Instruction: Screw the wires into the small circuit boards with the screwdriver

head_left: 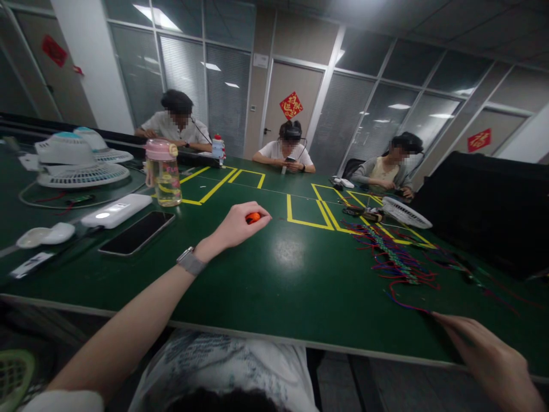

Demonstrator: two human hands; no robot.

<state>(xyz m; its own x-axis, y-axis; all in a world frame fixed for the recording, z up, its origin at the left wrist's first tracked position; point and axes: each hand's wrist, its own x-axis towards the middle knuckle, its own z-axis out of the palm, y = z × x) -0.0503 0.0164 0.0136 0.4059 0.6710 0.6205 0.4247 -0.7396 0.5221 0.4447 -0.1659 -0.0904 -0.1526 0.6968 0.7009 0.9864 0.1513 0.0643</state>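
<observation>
Left hand point(238, 223) around orange object point(253, 218), pink-lidded bottle point(163, 174) holding yellowish liquid point(168, 194).

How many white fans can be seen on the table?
3. At the left, a front fan partly covers a rear fan; a third fan is at the right, near the red and blue wires. The black object could hide others.

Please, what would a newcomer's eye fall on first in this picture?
Probably the small orange object in the left hand, around the middle of the green table. Next, likely, the bundle of red and blue wires on the table's right side, and the bright yellow outlines marked across its far half.
</observation>
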